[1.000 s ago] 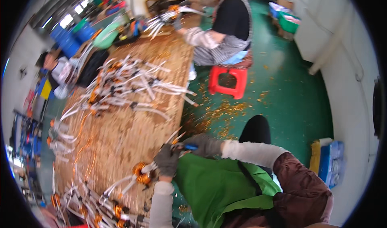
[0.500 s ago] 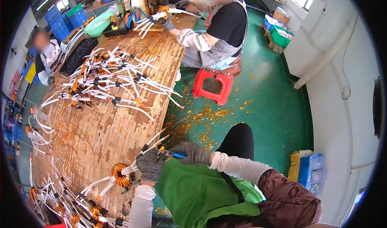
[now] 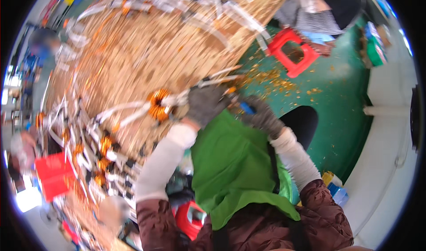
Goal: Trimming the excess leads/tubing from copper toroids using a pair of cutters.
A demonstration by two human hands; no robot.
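Observation:
A ring-shaped coil (image 3: 159, 104) of orange-copper wire hangs by the table's edge, its white-sleeved leads (image 3: 219, 75) running both ways from it. My left hand (image 3: 206, 105), in a grey glove, is closed round the leads on the coil's right side; their coppery tips stick out past the fingers. Close beside it, my grey-gloved right hand (image 3: 262, 117) grips blue-handled pliers (image 3: 247, 108). The jaws point at the left hand and are too blurred to tell whether they touch a wire. A green apron (image 3: 235, 162) covers my lap below both hands.
More coils with white leads (image 3: 104, 149) are heaped on the wooden table (image 3: 177, 51) at left, others (image 3: 195, 11) at the far side. A red stool (image 3: 293, 51) with a seated co-worker stands ahead right. Copper-coloured scraps (image 3: 284, 84) litter the green floor.
My view has swung down and to the left, blurring the picture, so both hands and the coil appear higher and further right. My left hand keeps the leads; my right hand keeps the pliers.

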